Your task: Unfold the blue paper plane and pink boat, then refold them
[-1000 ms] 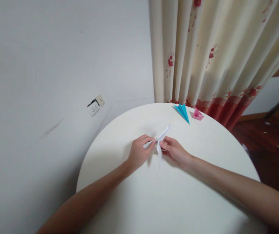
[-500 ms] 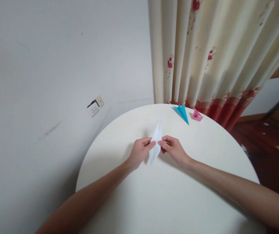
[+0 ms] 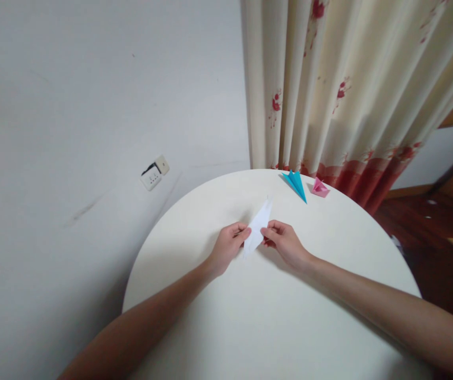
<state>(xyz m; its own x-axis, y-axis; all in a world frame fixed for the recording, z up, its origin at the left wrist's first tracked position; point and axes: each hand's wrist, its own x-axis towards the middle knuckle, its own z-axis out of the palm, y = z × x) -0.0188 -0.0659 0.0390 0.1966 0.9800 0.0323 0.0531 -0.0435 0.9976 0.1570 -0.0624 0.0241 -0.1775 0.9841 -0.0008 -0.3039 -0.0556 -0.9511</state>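
Observation:
A folded white paper [image 3: 257, 228], long and pointed at its far end, is held between my two hands above the round white table [image 3: 246, 332]. My left hand [image 3: 228, 245] pinches its left edge, thumb on top and fingers beneath. On the opposite edge, my right hand [image 3: 283, 241] grips it between thumb and curled fingers. The paper tilts, its far tip leaning right. The undersides of the folds are hidden from me.
A blue paper plane [image 3: 296, 186] and a pink folded paper boat [image 3: 320, 188] lie by the table's far edge. Behind them hangs a flowered curtain [image 3: 329, 105]. A wall with a socket [image 3: 151, 178] stands close on the left.
The white paper has turned so its far tip points more to the right, and its face looks wider. My right hand has shifted slightly right; the paper plane and boat stay put.

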